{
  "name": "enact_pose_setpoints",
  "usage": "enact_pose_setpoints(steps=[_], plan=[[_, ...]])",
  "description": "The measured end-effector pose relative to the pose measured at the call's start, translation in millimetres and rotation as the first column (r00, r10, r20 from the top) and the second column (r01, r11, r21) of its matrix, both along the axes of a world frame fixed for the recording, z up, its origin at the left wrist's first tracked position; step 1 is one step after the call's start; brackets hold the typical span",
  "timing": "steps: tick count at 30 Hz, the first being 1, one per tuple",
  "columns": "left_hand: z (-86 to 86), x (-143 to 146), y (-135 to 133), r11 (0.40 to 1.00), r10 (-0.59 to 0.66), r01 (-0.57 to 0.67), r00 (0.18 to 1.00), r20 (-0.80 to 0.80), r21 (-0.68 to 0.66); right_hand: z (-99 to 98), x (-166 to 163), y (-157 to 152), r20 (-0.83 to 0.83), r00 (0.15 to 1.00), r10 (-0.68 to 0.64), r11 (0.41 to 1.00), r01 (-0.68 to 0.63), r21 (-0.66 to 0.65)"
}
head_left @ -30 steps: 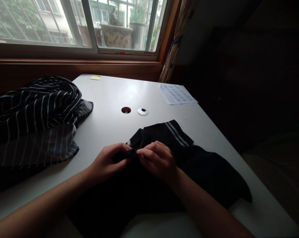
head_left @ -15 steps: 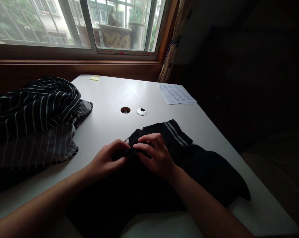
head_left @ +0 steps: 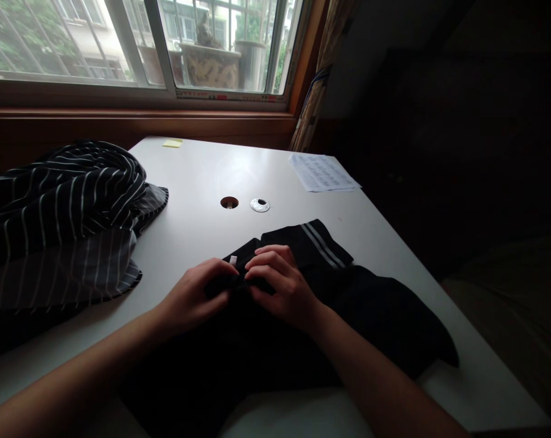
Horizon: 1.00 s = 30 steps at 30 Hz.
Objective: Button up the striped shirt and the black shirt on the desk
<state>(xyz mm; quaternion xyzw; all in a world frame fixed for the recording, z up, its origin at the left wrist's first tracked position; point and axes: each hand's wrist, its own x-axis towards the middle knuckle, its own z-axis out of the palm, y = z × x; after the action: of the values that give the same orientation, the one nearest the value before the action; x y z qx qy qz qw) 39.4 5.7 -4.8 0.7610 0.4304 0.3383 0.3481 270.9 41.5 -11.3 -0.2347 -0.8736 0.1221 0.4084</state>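
A black garment (head_left: 375,316) with two pale stripes along one edge lies spread on the white table, its folds lost in shadow. Near its upper edge, my left hand (head_left: 197,289) pinches the cloth between thumb and fingers. A small white tag (head_left: 233,260) sticks up just beyond those fingertips. Close by on the right, my right hand (head_left: 282,283) bends its fingers onto the same part of the cloth, thumb beneath and fingertips towards the left hand. What lies exactly between the fingertips is too dark to make out.
A heap of black-and-white striped cloth (head_left: 69,207) covers the table's left side. Behind the garment are a cable hole (head_left: 229,202) and its loose round cover (head_left: 259,205). Printed sheets (head_left: 323,172) lie at the far right, a yellow sticky note (head_left: 172,143) at the back edge.
My fingertips have shifted slightly on the cloth, and the white tag shows more fully. The whole view has slid a little; the garment stays in place.
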Motion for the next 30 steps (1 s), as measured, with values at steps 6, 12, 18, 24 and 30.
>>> enact_pose_setpoints(steps=[6, 12, 18, 24, 30], plan=[[5.5, -0.1, 1.0, 0.998, -0.049, 0.051, 0.996, -0.073, 0.027, -2.1, -3.1, -0.5, 0.029, 0.999, 0.016, 0.997, -0.014, -0.072], [-0.9, -1.3, 3.2, 1.0, -0.029, 0.029, 0.994, -0.103, -0.009, -2.4, -4.3, -0.6, 0.026, 1.0, 0.003, 0.991, 0.001, -0.131], [-3.9, -3.0, 6.8, 0.993, -0.013, 0.008, 0.999, -0.044, -0.121, -5.4, -4.3, -0.6, 0.017, 0.997, -0.071, 0.99, 0.073, -0.123], [-2.1, -4.9, 11.5, 0.969, -0.032, 0.04, 0.999, 0.037, -0.243, -2.9, -4.1, -1.3, -0.006, 0.994, -0.108, 0.987, 0.107, -0.117], [-5.1, -9.3, 13.5, 0.951, -0.039, 0.07, 0.994, 0.106, -0.301, -1.7, -3.5, -1.8, -0.038, 0.993, -0.111, 0.987, 0.106, -0.117]])
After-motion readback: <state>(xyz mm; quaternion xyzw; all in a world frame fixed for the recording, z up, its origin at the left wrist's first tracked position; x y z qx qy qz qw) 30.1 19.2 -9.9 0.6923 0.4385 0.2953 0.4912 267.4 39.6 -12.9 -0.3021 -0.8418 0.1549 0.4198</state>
